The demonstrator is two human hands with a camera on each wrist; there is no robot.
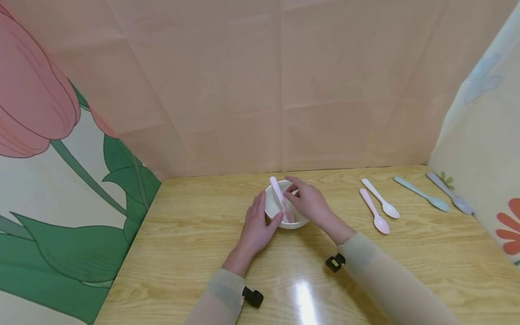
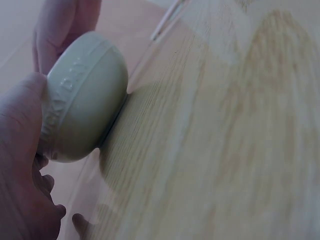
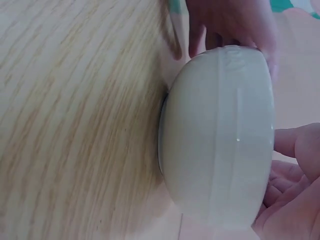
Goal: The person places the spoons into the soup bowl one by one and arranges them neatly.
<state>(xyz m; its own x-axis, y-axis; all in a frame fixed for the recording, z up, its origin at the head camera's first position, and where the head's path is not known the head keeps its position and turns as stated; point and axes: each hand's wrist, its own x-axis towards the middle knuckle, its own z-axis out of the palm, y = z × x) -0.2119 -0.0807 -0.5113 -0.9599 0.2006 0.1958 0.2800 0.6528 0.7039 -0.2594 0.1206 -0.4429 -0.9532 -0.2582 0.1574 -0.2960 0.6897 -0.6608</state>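
A white bowl (image 1: 270,206) stands upright on the table. My left hand (image 1: 257,223) grips its left side, thumb at the near rim and fingers along the outer wall; the left wrist view also shows this hand (image 2: 22,150) against the bowl (image 2: 95,95), which has raised lettering. Inside leans a pale pink spoon (image 1: 277,187), its handle sticking out over the far rim and its lower end in the bowl. My right hand (image 1: 310,203) reaches over the right rim with bent fingers beside the spoon. Whether the fingertips touch the spoon is unclear; the right wrist view hides them behind the bowl (image 3: 220,135).
To the right lie a pink spoon (image 1: 374,212), a white spoon (image 1: 380,198), a blue-green spoon (image 1: 421,193) and a grey-purple spoon (image 1: 450,194). A plain cloth backdrop (image 1: 227,90) rises behind the wooden table (image 1: 195,253). Printed flower cloths stand at both sides.
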